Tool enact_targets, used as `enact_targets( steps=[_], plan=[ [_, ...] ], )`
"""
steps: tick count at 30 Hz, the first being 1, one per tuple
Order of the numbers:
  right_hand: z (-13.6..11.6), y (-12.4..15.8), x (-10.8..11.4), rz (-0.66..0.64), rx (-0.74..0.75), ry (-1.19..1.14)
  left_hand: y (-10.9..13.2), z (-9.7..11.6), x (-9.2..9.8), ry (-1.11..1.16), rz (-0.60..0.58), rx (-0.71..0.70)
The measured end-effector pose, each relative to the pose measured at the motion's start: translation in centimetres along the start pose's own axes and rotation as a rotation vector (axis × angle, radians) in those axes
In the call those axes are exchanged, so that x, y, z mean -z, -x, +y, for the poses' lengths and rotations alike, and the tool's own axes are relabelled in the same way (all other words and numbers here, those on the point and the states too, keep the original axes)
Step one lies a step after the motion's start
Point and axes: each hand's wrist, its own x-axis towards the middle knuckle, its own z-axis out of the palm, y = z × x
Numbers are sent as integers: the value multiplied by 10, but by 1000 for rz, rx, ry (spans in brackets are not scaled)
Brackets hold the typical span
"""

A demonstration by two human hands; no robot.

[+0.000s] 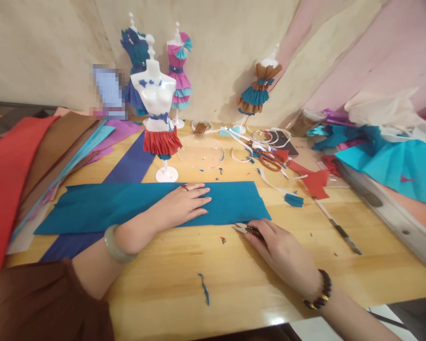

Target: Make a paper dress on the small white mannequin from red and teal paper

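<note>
A long teal crepe paper strip [128,203] lies flat across the wooden table [184,284]. My left hand [182,204] rests palm down on it, fingers stretched out and pressing the paper. My right hand [280,251] lies by the strip's near right corner, closed on small metal snips [242,228] whose tips point left along the paper's lower edge. A white mini mannequin [156,104] with a red pleated skirt stands just behind the strip.
Stacked coloured paper sheets [28,166] lie at the left. Three dressed mini mannequins [179,71] stand at the back wall. Orange-handled scissors [270,161], white ribbon, red scraps [314,182], a clear round lid [202,151] and turquoise paper [394,166] crowd the right. A thin metal tool [337,227] lies near the right hand.
</note>
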Motion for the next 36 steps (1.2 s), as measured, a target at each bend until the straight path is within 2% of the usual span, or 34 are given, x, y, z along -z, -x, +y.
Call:
enact_targets(
  steps=[14, 36],
  plan=[
    [-22, -27, -7, -50, 133, -21, 2, -3, 3, 180, 12, 28],
    [-20, -44, -14, -62, 257, -64, 1, -2, 4, 184, -18, 50]
  ],
)
